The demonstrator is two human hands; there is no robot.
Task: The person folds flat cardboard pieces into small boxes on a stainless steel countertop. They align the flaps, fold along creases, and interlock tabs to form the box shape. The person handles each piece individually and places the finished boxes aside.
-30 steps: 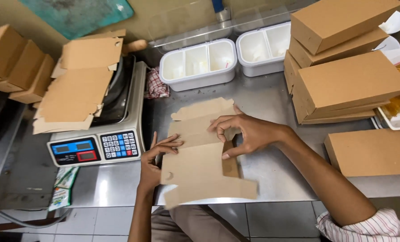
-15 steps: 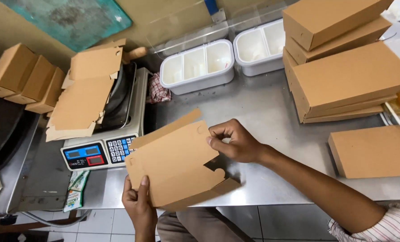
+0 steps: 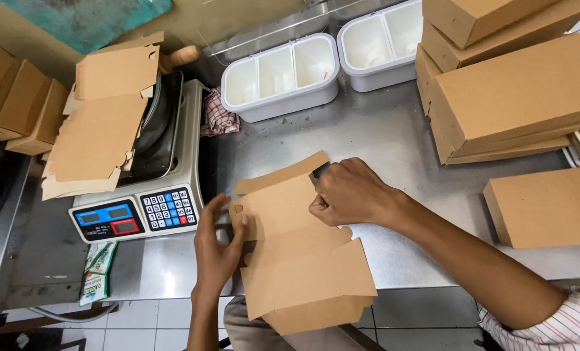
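Flat cardboard box blank lies at near edge of steel bench, near end hanging past the edge. Left hand grips blank's left side flap, thumb on top, fingers under. Right hand is clenched on the upper fold near blank's far edge, pinching it. Left of blank: digital scale w/ keypad, stack of more flat blanks on its pan. Sachets hang near scale's front. Right: closed brown box; beyond it, stack of folded boxes. Far centre: two white divided tubs, checked cloth just left of them. Far left: more small boxes.
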